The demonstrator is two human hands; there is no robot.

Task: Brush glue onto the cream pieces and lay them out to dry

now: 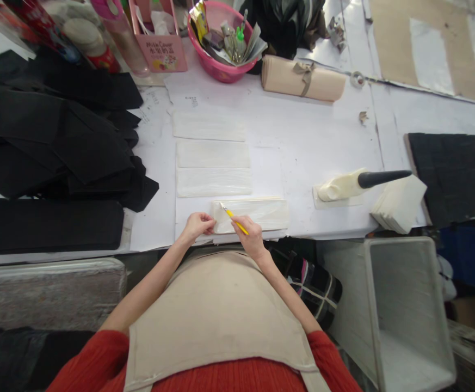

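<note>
My right hand (248, 235) grips a slim yellow pen-like tool (239, 224) with a metal tip; its exact kind is too small to tell. The tip touches a whitish, glossy rectangular strip (261, 213) near its upper left corner, and more strips seem to lie beneath it at the table's front edge. My left hand (199, 224) has its fingertips pinched together at the strip's left end, and what they hold is hidden. Beyond lie three similar pale strips: a far one (208, 126), a middle one (213, 154) and a near one (214, 181).
Black cut pieces (53, 125) are heaped left, behind a black padded panel (49, 226). A pink basket (221, 68) of tools and a beige roll (302, 79) stand at the back. Rightward are a dark-handled, glue-coated brush (380, 177), pale stacked pieces (400, 204) and a grey bin (404, 245).
</note>
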